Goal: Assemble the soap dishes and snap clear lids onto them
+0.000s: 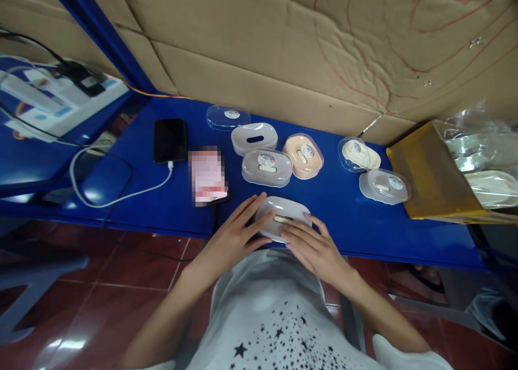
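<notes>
A white oval plastic box (286, 207) with a slot in its top lies at the table's front edge, close to my body. My left hand (243, 224) holds its left end, with fingers over the top and the thumb along the near side. Around the right end is my right hand (313, 243), its fingers lying across the top by the slot. Just beyond stand a grey-white box with a clear cover (267, 173), an open white box (254, 137) and a peach box (303, 154). A loose clear lid (226, 119) with a round sticker lies behind them.
On the blue table (324, 224), a black phone (170, 141) on a white cable and a blurred-out pink item (208, 173) lie left. Rightward are a cream piece with a clear lid (352, 154), another covered box (382, 186) and a carton (424, 170) of plastic-wrapped pieces. Cardboard (243, 52) walls the back.
</notes>
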Available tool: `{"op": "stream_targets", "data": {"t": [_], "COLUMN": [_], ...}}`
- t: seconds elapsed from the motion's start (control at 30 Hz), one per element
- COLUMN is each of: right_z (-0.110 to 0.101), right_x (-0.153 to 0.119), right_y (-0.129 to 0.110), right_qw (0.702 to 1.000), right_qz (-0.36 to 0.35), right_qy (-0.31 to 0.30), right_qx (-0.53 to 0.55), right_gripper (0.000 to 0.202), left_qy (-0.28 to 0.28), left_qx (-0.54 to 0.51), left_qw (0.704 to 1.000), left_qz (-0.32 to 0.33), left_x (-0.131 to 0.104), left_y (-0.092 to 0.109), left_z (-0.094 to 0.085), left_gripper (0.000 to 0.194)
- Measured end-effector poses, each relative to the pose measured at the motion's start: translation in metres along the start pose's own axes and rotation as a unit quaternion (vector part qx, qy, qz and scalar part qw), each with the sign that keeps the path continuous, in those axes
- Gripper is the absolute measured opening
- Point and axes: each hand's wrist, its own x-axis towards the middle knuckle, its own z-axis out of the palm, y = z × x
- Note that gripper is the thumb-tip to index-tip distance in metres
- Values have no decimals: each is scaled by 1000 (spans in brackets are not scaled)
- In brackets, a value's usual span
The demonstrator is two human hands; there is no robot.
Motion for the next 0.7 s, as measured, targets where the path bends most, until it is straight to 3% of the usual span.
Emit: {"op": "stream_targets", "data": {"t": [0.17,0.37,0.7], "right_z": [9,20,20], "right_x": [-5,-6,-4], "right_y": [-1,-10,-5], "right_qw": [1000,999,999], "right_qz": [-8,36,36], "right_qy": [-3,30,39], "right_qx": [-22,-25,-13], "right_gripper": [60,58,53], "left_qy": [-8,-3,-1], "left_qx": [-18,52,120], "left_qw": [1000,998,988], "left_qz": [3,39,97], "left_x": [-2,-1,0], "left_y": [-3,0,1], "left_z": [-3,-9,-2], "left_gripper": [67,46,39]}}
